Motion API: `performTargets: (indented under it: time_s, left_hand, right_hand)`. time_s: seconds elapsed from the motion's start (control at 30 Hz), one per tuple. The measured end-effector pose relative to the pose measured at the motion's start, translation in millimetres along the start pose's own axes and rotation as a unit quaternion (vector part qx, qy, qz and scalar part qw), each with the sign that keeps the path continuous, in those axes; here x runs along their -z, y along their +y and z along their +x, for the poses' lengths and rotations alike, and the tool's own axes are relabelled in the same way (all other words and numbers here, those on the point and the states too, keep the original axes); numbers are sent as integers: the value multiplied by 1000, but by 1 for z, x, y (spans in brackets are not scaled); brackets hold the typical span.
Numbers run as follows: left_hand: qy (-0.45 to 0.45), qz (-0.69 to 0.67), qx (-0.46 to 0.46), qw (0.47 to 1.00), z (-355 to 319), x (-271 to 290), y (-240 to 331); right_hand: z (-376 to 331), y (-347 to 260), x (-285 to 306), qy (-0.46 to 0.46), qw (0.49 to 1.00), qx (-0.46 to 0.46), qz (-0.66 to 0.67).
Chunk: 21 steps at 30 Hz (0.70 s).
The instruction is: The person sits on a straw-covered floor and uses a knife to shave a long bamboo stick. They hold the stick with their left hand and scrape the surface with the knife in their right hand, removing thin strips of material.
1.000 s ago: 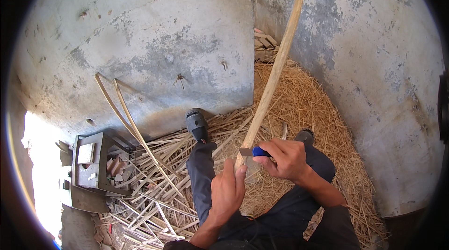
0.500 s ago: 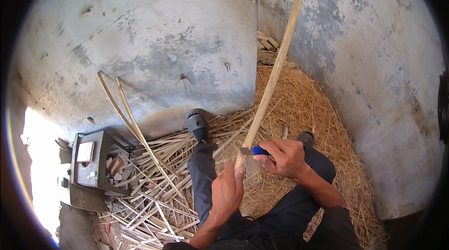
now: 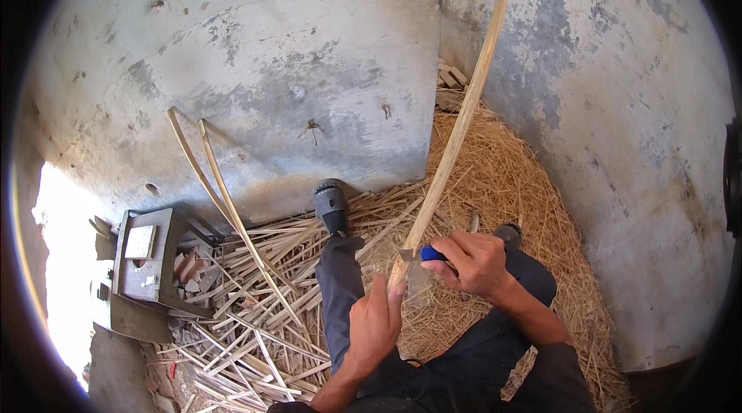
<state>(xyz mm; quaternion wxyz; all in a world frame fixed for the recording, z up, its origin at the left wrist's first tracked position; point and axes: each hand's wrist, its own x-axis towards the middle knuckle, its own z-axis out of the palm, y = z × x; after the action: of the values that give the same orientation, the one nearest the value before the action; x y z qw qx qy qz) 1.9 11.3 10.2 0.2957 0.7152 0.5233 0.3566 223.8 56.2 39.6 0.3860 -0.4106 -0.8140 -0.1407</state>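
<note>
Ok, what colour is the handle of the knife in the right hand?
Blue; the knife handle shows just past the right hand in the head view.

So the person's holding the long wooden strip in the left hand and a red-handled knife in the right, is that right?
Not quite: the head view shows the knife in the right hand has a blue handle, not red. The left hand does hold the long wooden strip.
</note>
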Motion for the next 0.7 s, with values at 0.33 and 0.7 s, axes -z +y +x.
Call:
performTargets:
  time_s: [0.33, 0.7]
  left_hand:
    - [-7, -11, 9, 1000, -6, 1, -6]
    - [-44, 1, 20, 999, -26, 1, -16]
  right_hand:
    - [1, 4, -2, -7, 1000, -16, -8]
    - [9, 35, 12, 43, 996, -66, -41]
